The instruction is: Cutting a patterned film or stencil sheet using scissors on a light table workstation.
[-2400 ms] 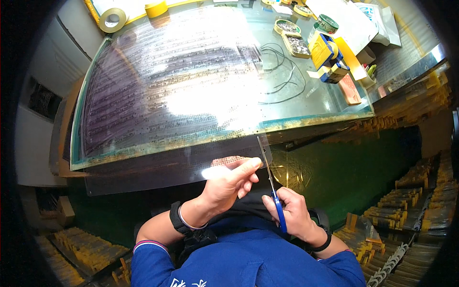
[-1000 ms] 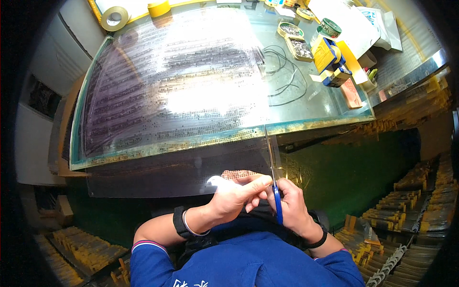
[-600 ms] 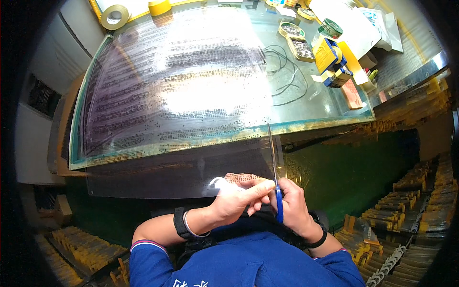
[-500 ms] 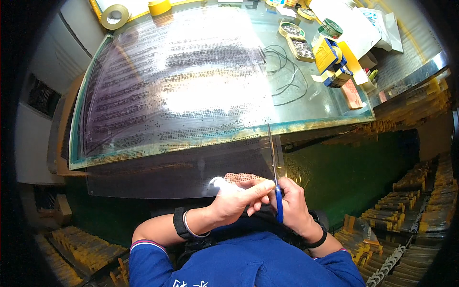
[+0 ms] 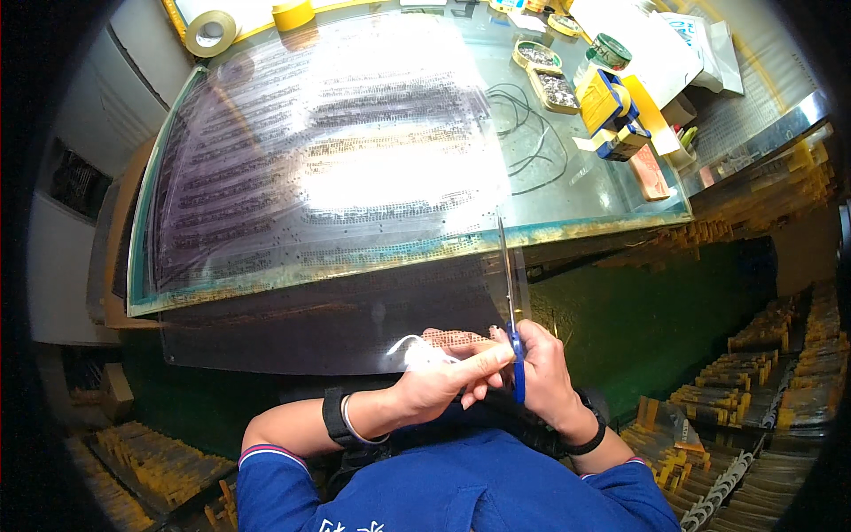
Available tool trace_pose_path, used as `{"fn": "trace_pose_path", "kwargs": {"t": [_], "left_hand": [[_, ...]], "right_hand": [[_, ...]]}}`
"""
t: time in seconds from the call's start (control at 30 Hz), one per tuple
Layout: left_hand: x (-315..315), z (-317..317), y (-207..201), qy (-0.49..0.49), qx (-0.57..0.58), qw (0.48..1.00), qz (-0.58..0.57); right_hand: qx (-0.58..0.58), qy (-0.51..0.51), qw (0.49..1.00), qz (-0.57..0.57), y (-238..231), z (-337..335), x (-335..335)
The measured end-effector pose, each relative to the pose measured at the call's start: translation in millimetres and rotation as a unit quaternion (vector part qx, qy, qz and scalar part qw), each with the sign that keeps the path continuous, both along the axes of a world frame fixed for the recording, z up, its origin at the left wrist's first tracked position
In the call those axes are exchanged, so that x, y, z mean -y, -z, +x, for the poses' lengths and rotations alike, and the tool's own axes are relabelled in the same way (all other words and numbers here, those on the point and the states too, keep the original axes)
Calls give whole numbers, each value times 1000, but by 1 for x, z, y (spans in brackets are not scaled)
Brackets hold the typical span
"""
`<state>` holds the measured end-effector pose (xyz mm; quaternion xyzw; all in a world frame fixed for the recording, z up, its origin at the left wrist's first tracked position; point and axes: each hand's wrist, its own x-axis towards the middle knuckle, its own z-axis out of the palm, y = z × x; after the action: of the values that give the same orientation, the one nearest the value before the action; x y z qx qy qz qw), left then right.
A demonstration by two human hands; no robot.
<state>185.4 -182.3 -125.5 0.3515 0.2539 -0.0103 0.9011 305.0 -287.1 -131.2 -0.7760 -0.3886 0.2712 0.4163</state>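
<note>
A large, dark see-through film sheet [image 5: 292, 337] printed with rows of small marks lies over the glass tabletop and hangs past its near edge. My left hand [image 5: 448, 372] pinches the sheet's near right corner, its thumb on top and some fingers seen through the film. In my right hand [image 5: 545, 372] is a pair of scissors [image 5: 517, 363] with blue handles. Their long, thin blades point away from me along the film's right edge, looking nearly closed. My left thumb reaches up to the scissor handles. Glare hides part of the film.
On the glass table [image 5: 585, 199] stand a blue and yellow tape dispenser [image 5: 612, 115], round tins [image 5: 536, 55], a coiled dark cord [image 5: 541, 146] and a pinkish block [image 5: 650, 173]. Tape rolls [image 5: 211, 33] sit at the far left. Racks of yellow-edged sheets [image 5: 709, 372] flank me.
The scissors have shifted slightly forward, away from me, along the film's right edge. My right hand has moved a little with them; the left keeps its hold on the film.
</note>
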Motion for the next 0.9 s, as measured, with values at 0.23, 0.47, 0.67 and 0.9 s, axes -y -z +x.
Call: {"fn": "trace_pose_path", "kwargs": {"t": [0.23,0.47,0.67,0.9], "left_hand": [[5,-2,-2,19,2,1000,-11],[8,-4,-2,20,-7,1000,-8],[7,-4,-3,26,-5,1000,-9],[8,-6,0,38,-2,999,-8]], "right_hand": [[14,15,1000,9,1,3,-6],[26,22,999,12,0,5,-12],[32,28,999,13,1,5,-13],[11,44,999,12,2,1,-16]]}}
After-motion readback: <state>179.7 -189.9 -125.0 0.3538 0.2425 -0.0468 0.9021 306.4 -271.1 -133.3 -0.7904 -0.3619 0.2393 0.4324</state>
